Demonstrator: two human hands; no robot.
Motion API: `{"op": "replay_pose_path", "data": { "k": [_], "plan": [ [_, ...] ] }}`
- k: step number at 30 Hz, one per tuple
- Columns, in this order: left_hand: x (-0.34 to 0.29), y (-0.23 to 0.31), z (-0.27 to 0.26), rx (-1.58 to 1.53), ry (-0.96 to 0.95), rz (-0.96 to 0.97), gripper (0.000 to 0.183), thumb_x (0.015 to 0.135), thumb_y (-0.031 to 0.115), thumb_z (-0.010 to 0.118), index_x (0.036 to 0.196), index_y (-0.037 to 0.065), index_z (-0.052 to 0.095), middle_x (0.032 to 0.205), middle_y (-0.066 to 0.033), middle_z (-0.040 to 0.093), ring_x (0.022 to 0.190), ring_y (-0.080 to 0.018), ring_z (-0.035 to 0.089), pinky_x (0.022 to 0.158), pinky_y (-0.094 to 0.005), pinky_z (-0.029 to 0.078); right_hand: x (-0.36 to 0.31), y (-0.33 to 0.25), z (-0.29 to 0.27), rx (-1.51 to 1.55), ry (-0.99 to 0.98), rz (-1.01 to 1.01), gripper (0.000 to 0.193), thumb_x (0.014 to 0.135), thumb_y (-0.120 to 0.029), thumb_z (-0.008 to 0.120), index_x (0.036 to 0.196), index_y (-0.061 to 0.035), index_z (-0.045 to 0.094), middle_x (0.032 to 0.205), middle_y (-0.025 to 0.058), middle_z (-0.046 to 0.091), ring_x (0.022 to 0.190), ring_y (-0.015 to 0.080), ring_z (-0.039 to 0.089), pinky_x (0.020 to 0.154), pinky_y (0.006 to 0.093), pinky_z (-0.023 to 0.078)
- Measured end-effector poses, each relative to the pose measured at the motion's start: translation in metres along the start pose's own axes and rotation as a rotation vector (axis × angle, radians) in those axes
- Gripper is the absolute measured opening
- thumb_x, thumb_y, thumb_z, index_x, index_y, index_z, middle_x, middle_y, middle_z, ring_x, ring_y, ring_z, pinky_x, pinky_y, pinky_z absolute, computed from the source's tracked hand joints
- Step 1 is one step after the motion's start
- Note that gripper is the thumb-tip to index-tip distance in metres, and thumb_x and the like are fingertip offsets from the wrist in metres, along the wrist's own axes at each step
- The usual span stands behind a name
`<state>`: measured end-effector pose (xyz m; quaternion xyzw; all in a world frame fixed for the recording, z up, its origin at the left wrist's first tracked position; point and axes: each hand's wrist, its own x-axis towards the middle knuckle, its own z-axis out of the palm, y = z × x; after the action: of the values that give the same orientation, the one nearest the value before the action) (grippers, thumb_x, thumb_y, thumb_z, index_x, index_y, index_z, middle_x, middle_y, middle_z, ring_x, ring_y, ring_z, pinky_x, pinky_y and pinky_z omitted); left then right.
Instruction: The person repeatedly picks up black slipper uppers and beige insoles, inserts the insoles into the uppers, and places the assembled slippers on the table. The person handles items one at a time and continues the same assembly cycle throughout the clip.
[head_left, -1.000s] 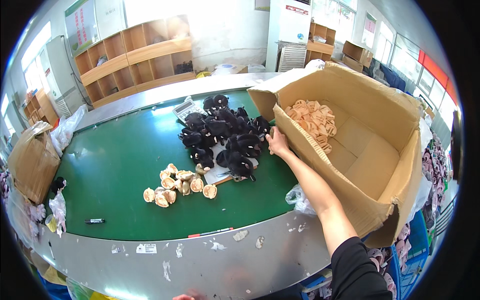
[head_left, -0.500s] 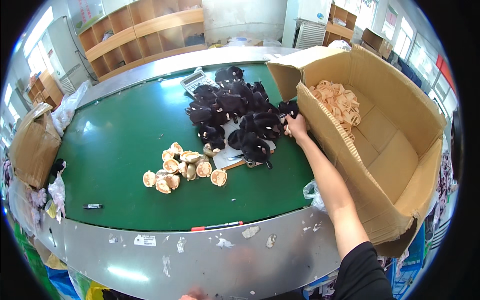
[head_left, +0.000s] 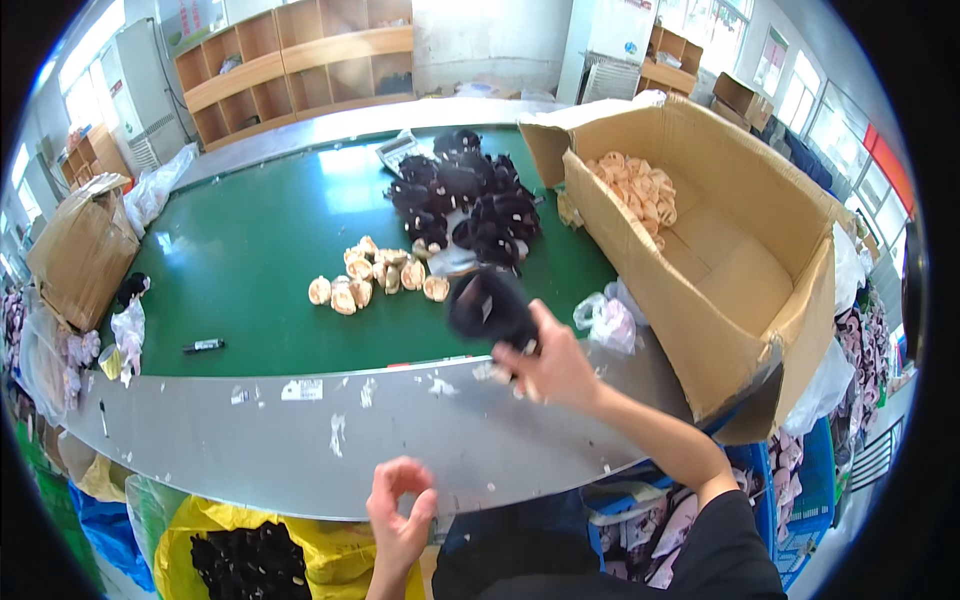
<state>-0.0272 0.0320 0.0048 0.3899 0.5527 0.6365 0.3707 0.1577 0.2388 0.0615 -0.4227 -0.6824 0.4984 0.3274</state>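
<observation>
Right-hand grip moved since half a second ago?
Yes: the right-hand grip, earlier close beside the big carton, is now farther left of it and nearer the front metal ledge, holding a black fuzzy item.

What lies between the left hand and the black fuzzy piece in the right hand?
In the head view, the grey metal table border lies between the left hand and the black fuzzy piece, with white residue on it.

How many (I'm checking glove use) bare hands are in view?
2: the right hand, holding a fuzzy black piece over the table; the left hand, lower and further left, looking empty.
</observation>
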Motion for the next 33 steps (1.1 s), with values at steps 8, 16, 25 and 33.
{"op": "replay_pose_path", "data": {
  "k": [8,16,25,33],
  "plan": [
    [-0.013,0.008,0.029,-0.328,-0.047,-0.107,0.046,0.088,0.0,0.073,0.131,-0.002,0.055,0.12,-0.005,0.064,0.112,-0.0131,0.059,0.099,-0.0313,0.047,-0.14,0.013,0.068,-0.356,-0.095,-0.267,0.062,0.083,-0.026,0.081,0.126,0.0035,0.047,0.068,0.0144,0.065,0.059,0.0327,0.07,0.056,0.0396,0.057],
    [-0.029,0.007,0.015,-0.229,0.003,-0.169,0.012,0.092,-0.004,0.056,0.102,-0.001,0.062,0.098,0.0001,0.064,0.089,-0.0054,0.058,0.079,-0.0204,0.049,-0.154,0.001,0.049,-0.031,-0.137,-0.017,0.038,0.092,-0.021,0.077,0.122,-0.0039,0.062,0.056,0.004,0.058,0.049,0.0095,0.055,0.053,0.0244,0.047],
    [-0.032,0.002,0.023,-0.265,0.032,-0.113,0.016,0.098,0.011,0.067,0.108,0.001,0.058,0.097,0.0004,0.063,0.089,-0.0041,0.059,0.079,-0.0191,0.049,-0.152,0.007,0.07,0.324,-0.182,0.035,0.012,0.097,-0.011,0.067,0.101,-0.0006,0.063,0.063,0.0015,0.062,0.052,0.0048,0.056,0.051,0.0219,0.047],
    [-0.039,-0.004,0.02,-0.223,-0.014,-0.139,0.019,0.102,0.017,0.065,0.102,-0.001,0.062,0.091,0.0031,0.062,0.085,-0.0035,0.055,0.075,-0.0184,0.045,-0.141,0.005,0.068,0.485,-0.324,0.206,0.019,0.098,-0.008,0.065,0.112,-0.002,0.055,0.074,0.0017,0.065,0.058,0.0034,0.055,0.051,0.0203,0.04]
  ]
}}
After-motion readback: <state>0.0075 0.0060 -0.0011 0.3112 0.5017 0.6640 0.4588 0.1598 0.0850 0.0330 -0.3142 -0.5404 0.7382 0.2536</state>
